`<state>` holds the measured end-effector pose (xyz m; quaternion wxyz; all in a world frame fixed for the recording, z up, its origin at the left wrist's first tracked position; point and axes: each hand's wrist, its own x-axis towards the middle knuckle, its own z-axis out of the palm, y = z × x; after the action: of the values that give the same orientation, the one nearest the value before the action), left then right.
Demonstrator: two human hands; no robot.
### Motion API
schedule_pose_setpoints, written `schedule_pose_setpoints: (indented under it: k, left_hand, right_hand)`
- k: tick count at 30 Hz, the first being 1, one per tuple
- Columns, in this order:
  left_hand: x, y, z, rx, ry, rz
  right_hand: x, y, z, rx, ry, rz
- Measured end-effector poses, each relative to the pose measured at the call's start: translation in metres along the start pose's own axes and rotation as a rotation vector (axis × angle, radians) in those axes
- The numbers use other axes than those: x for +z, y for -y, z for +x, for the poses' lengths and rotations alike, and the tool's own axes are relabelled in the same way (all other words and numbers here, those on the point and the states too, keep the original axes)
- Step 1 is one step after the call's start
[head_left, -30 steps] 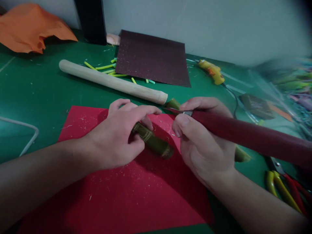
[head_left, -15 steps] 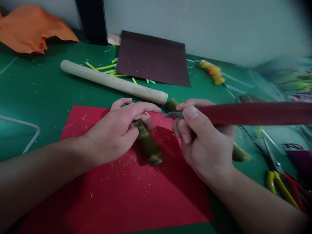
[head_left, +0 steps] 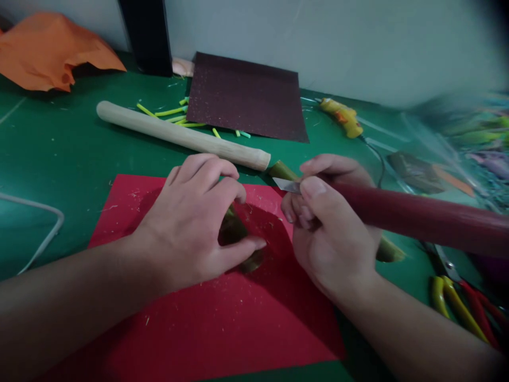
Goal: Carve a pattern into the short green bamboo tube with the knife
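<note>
A short green bamboo piece (head_left: 234, 228) lies on the red paper (head_left: 191, 329), mostly covered by my left hand (head_left: 191, 217). Its thumb lies across the piece near the front end, and the other fingers curl over the far end. In my right hand (head_left: 334, 217) is a carving knife (head_left: 417, 217) with a long dark red handle and a short slanted blade. The thumb presses near the base of the blade, which points left towards the bamboo without touching it. Fine shavings are scattered over the paper.
A pale wooden stick (head_left: 183, 135) lies behind the paper. Another bamboo piece (head_left: 283, 170) shows beyond my right hand. Brown sandpaper (head_left: 248, 98) covers yellow-green sticks (head_left: 170, 112). A yellow glue gun (head_left: 342, 116), scissors (head_left: 449, 286), an orange sheet (head_left: 55, 50) and a white cable (head_left: 47, 207) lie around.
My left hand has turned over the bamboo piece, its thumb now across the front part and covering more of it. The knife's handle has tilted down at the right, its blade slightly up.
</note>
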<state>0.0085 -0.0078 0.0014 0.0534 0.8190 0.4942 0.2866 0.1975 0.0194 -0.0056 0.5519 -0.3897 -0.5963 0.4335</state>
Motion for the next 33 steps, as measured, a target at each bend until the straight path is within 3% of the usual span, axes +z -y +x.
schedule_pose_setpoints:
  k: [4, 12, 15, 20, 27, 33]
  left_hand:
    - [-0.005, -0.003, 0.0, 0.024, 0.04, 0.076]
    - [-0.003, -0.004, -0.004, -0.021, 0.114, 0.016]
    - [-0.001, -0.004, -0.008, 0.118, 0.144, 0.006]
    - [-0.001, -0.009, -0.015, 0.366, 0.093, -0.009]
    - [0.003, -0.015, -0.016, 0.443, 0.166, 0.079]
    - [0.001, -0.012, -0.013, 0.594, 0.231, 0.014]
  right_hand:
    - [0.003, 0.0, 0.005, 0.024, -0.08, 0.192]
    - [0.002, 0.002, 0.004, 0.023, -0.055, 0.149]
    - [0.003, 0.003, 0.003, 0.003, -0.092, 0.123]
    - [0.005, 0.005, 0.005, 0.057, -0.089, 0.194]
    - [0.006, 0.006, 0.008, 0.08, -0.147, 0.201]
    - [0.003, -0.002, 0.01, 0.099, -0.079, 0.225]
